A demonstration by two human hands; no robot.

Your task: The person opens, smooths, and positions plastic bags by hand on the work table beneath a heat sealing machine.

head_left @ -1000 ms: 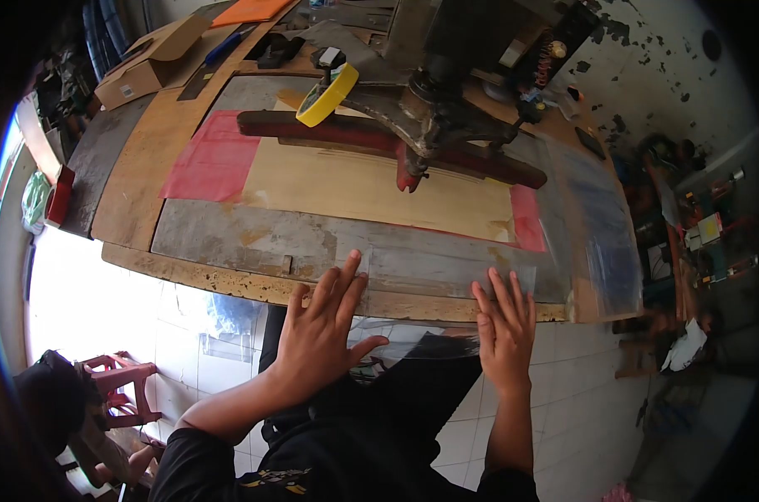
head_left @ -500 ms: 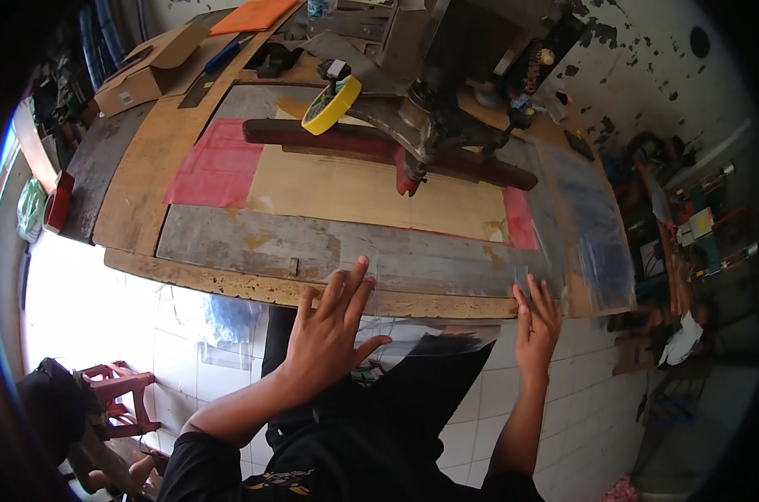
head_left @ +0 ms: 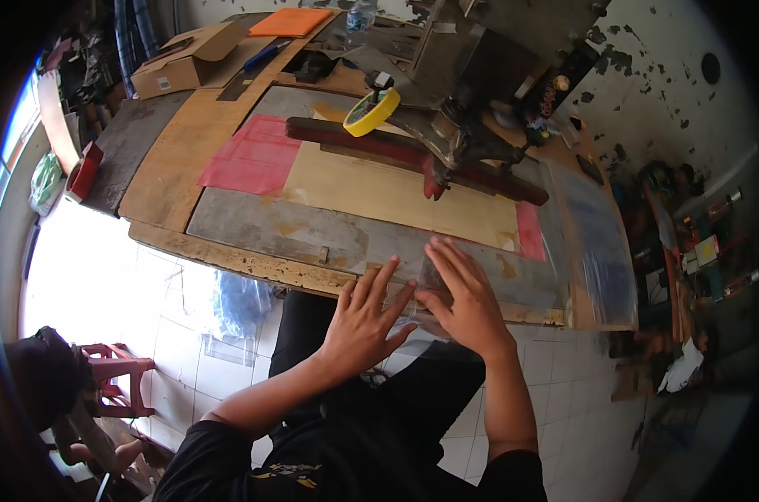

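Note:
My left hand (head_left: 364, 316) lies with its fingers stretched out at the front edge of the worktable (head_left: 262, 269). Close beside it is my right hand (head_left: 470, 299), fingers extended and thumb apart, reaching over the grey metal plate (head_left: 270, 230). Under and between both hands is a clear plastic sheet (head_left: 423, 323), part of which hangs below the table edge; its outline is hard to make out. Beyond the hands, a tan panel (head_left: 371, 192) with red pieces (head_left: 254, 155) at its ends lies on the plate.
A dark red bar (head_left: 358, 144) of a press stands over the panel, with a roll of yellow tape (head_left: 373, 113) on it. Clear plastic sheets (head_left: 601, 251) lie at the right. A cardboard box (head_left: 183, 63) sits back left, and a red stool (head_left: 120, 381) stands on the floor.
My right hand has moved left along the table edge, close to my left hand. The left hand remains on the plastic sheet with fingers spread. The camera view has shifted slightly.

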